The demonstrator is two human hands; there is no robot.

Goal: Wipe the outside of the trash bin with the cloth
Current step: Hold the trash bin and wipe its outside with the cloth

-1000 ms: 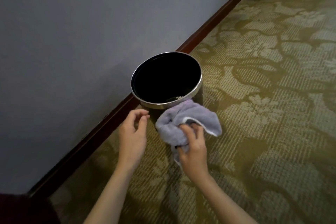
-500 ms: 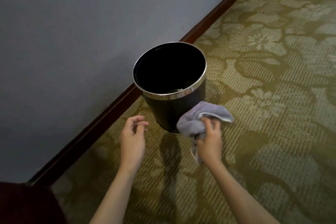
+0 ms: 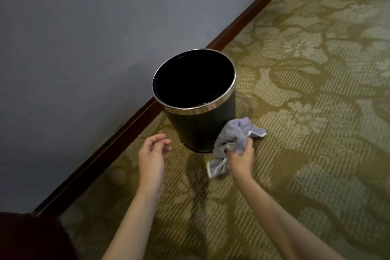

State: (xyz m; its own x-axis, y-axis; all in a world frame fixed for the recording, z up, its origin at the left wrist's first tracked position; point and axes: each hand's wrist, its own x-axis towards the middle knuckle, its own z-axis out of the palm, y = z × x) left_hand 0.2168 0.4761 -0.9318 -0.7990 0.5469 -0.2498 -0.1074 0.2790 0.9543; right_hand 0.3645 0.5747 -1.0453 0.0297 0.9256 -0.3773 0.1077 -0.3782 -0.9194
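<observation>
A black round trash bin (image 3: 200,126) with a shiny metal rim stands upright on the carpet close to the wall. A bunched lilac-grey cloth (image 3: 234,139) with a white hem rests against the bin's lower right side. My right hand (image 3: 240,158) grips the cloth from below, with one end hanging down beside the wrist. My left hand (image 3: 152,154) hovers to the left of the bin's base, fingers loosely curled and apart, holding nothing and not touching the bin. The inside of the bin is dark.
A blue-grey wall (image 3: 84,48) with a dark wooden baseboard (image 3: 130,129) runs diagonally behind the bin. Olive patterned carpet (image 3: 316,112) covers the floor to the right and front. A dark red object (image 3: 25,238) fills the bottom left corner.
My right hand has carried the cloth down from the bin's rim to its lower right side. The view has pulled back, so more of the bin's side shows. My left hand has stayed near the base.
</observation>
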